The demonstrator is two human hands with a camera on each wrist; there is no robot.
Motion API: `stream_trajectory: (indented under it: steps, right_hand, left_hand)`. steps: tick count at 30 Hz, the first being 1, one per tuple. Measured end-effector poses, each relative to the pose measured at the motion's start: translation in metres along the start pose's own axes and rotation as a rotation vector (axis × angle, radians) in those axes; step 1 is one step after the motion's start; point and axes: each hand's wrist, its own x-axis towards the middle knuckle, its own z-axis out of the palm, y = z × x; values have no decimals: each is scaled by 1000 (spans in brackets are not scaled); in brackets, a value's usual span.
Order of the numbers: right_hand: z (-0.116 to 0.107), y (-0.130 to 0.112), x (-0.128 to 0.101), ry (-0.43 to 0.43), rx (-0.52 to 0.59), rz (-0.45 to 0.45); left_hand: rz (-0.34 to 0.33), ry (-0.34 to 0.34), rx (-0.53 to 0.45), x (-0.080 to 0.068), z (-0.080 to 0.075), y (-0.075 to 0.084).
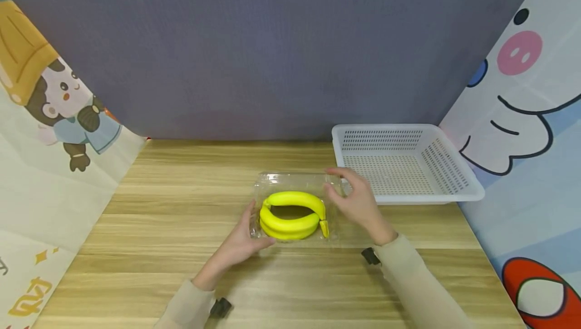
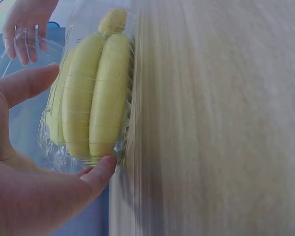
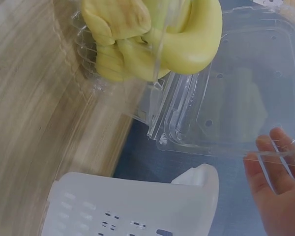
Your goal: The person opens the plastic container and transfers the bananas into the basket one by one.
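Observation:
A clear plastic clamshell box (image 1: pixel 335 235) sits on the table with a bunch of yellow bananas (image 1: pixel 290 225) inside. Its transparent lid (image 3: pixel 236 93) stands raised on the hinge at the far side. My left hand (image 1: pixel 242 243) is at the box's near left corner, thumb and fingers spread; in the left wrist view a fingertip (image 2: pixel 107 164) touches the box's end. At the lid's right edge is my right hand (image 1: pixel 358 200). Its extended fingers (image 3: pixel 280 172) touch the lid and show through the plastic in the right wrist view.
A white perforated basket (image 1: pixel 408 200) stands at the back right, just beyond my right hand. A grey panel (image 1: pixel 272 56) rises behind the wooden table (image 1: pixel 181 182). Cartoon-printed sheets hang at both sides.

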Motion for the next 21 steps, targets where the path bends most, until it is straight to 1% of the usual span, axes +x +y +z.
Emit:
stream_trajectory:
  steps: [5, 9, 16, 21]
  right_hand:
    - [0, 2, 2, 9, 3, 4]
    - [0, 2, 4, 16, 2, 8]
    - [0, 0, 5, 29, -2, 93]
    - [1, 0, 6, 38, -12, 129]
  left_hand:
    - [1, 2, -6, 0, 0, 1]
    - [3, 3, 7, 1, -1, 2]
    - [1, 3, 23, 1, 0, 0]
    - [-6, 8, 25, 1, 1, 0]
